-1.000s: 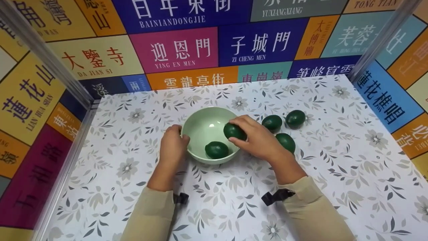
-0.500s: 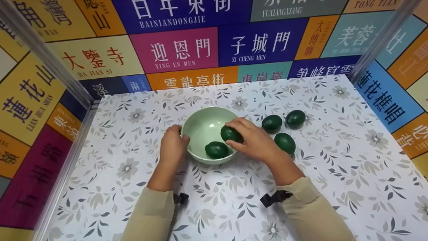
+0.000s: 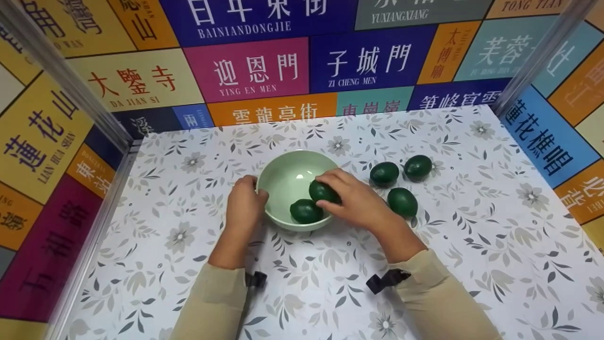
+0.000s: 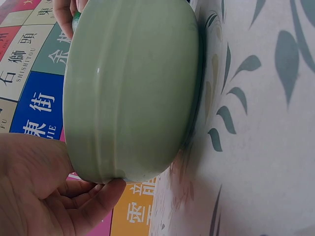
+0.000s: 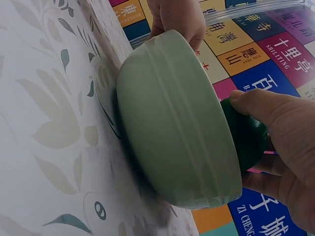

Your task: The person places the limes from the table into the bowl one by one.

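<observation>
A light green bowl point(image 3: 288, 182) stands on the table, and my left hand point(image 3: 243, 203) grips its left rim, thumb over the edge. In the left wrist view the fingers of that hand point(image 4: 54, 196) lie against the bowl's outer wall point(image 4: 133, 93). One dark green lime point(image 3: 306, 211) lies inside the bowl. My right hand point(image 3: 356, 198) holds another dark green lime point(image 3: 323, 191) at the bowl's right rim, partly over the inside. From the right wrist, this lime point(image 5: 243, 132) shows between thumb and fingers, just past the rim.
Three more dark green limes lie right of the bowl: a near one point(image 3: 402, 202), a middle one point(image 3: 384, 174) and a far one point(image 3: 418, 167). The floral tablecloth point(image 3: 311, 293) covers the table. Panels with printed signs point(image 3: 245, 71) stand behind and at both sides.
My right hand has moved slightly left and down with its lime, further over the bowl and closer to the lime inside. My left hand and the bowl have stayed in place.
</observation>
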### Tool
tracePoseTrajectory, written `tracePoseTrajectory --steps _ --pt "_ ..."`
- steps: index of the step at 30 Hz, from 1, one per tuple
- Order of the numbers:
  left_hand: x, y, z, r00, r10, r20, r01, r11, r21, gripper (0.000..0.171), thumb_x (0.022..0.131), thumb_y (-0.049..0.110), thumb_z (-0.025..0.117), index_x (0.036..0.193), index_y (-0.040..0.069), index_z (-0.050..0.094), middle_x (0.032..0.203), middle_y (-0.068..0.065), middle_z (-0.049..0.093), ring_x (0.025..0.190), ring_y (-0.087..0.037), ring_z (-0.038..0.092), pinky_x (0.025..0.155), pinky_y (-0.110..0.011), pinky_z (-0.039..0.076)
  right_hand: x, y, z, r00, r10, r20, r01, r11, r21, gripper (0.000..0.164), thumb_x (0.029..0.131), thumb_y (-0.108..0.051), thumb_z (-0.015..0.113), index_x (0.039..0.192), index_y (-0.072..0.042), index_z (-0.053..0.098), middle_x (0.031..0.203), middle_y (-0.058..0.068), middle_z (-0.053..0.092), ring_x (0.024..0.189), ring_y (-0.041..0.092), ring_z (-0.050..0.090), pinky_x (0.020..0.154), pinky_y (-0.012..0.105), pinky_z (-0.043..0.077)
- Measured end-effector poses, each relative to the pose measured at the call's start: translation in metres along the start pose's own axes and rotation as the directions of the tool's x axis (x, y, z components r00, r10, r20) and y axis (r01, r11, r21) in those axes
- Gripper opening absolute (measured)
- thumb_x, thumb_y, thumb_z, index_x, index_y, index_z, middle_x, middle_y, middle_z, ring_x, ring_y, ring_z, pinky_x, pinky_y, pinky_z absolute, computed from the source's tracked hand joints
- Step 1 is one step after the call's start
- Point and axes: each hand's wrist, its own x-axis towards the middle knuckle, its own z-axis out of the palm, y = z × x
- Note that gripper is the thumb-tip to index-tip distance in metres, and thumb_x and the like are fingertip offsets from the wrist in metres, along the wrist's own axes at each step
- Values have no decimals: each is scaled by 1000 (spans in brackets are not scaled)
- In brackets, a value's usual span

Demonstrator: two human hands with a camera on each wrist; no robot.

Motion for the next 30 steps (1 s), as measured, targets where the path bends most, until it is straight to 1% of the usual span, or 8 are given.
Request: tracePoseTrajectory --steps 8,15,19,30 --pt "0 0 1 1000 1 -3 -1 1000 6 36 91 9 62 124 -4 65 117 -21 68 110 -36 66 100 -47 52 -1 0 4 1000 -9 2 9 1000 -12 54 96 -40 73 144 -19 59 143 7 57 129 30 59 109 51 50" --pt "0 0 1 1000 5 -5 -5 1000 9 37 91 9 61 125 -5 65 117 -21 68 110 -36 66 100 -47 52 0 0 7 1000 -22 9 22 998 -64 53 96 -41 72 143 -19 59 142 8 57 126 30 60 105 50 52" --pt "0 1 0 1000 -1 -1 1 1000 3 37 92 9 60 126 -5 65 119 -21 68 112 -36 66 101 -47 52 0 0 9 999 -32 6 32 997 -76 52 96 -40 72 142 -19 59 141 9 58 125 30 61 105 50 52" --pt "1 0 1 1000 -17 13 17 1000 11 36 92 9 62 125 -2 65 119 -19 68 112 -35 66 102 -46 52 1 1 15 998 -46 45 49 995 -82 53 97 -40 71 144 -19 59 140 9 59 124 31 62 102 51 53"
